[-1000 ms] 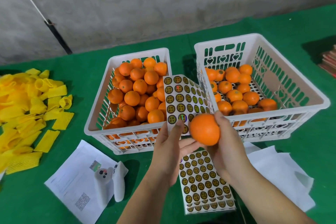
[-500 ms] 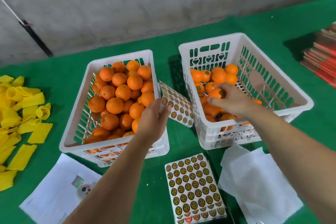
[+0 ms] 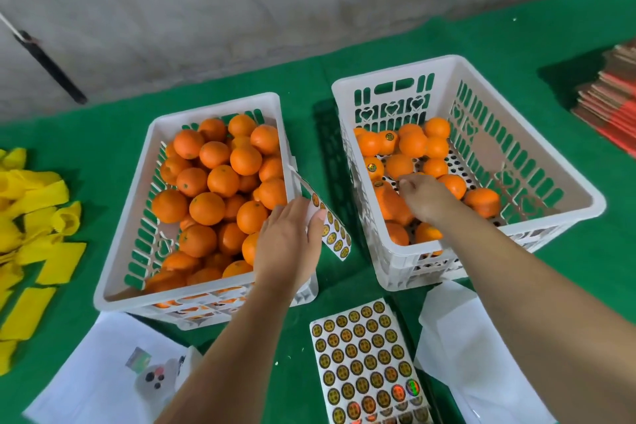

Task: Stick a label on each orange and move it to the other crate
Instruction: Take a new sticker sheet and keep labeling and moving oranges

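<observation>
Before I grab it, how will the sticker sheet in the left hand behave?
The sticker sheet looks thin and probably floppy: it hangs slanted from the left hand, held at one edge. Likely very light. Its glossy face may be slippery.

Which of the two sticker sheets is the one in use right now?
The sticker sheet pinched in the left hand, tilted between the two crates. The other sheet lies flat on the green cloth nearer the person, untouched.

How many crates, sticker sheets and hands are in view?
Crates: 2 (left crate, right crate)
Sticker sheets: 2 (held sheet, table sheet)
Hands: 2 (left hand, right hand)
Total: 6
</observation>
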A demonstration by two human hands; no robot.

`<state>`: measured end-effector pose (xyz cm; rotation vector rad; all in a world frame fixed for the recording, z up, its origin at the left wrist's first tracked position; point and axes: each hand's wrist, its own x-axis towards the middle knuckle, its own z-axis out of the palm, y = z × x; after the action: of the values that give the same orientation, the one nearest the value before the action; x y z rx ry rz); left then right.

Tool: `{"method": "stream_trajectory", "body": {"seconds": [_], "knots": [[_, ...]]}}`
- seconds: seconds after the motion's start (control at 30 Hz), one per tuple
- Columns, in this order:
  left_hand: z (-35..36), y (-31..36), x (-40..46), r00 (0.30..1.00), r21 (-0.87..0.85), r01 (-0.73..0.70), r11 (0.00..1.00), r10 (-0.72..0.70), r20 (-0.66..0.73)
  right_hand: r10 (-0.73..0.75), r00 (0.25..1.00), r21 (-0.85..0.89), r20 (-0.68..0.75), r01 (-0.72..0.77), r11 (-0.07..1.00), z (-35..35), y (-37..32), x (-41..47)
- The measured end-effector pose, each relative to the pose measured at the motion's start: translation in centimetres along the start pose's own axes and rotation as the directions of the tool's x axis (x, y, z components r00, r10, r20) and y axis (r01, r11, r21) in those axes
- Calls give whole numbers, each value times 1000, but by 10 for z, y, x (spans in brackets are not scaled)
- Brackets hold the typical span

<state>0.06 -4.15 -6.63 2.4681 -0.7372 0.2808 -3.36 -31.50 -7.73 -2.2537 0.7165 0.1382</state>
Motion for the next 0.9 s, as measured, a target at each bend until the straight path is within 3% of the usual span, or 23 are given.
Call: {"method": "stream_trajectory", "body": {"seconds": [0.1,0.23,0.37,0.5,0.63,0.73,0.9], "knots": [[0,0,1,999,-9,29,1000,-29,30,-64,991,92,-121,75,993,-6,-5,-8],[0,-4,3,998,-27,48,998,-47,48,-281,932,188,-228,326,927,9,-37,-38],[-3,-8,4,997,-128,30,991,-21,71,-541,840,-61,-34,539,840,42,-72,-65],[-10,-11,2,996,-404,77,911,-54,69,-558,822,-40,-111,557,829,57,-90,-79],[-21,-18,0,991,-635,108,765,-133,8,-634,756,-159,-159,615,773,49,-111,-80],[-34,-34,17,971,-661,117,742,-224,-80,-634,753,-123,-177,622,773,38,-133,-79],[-59,-71,69,899,-474,345,810,-431,-81,-644,744,12,-177,656,755,30,-171,-74]]}}
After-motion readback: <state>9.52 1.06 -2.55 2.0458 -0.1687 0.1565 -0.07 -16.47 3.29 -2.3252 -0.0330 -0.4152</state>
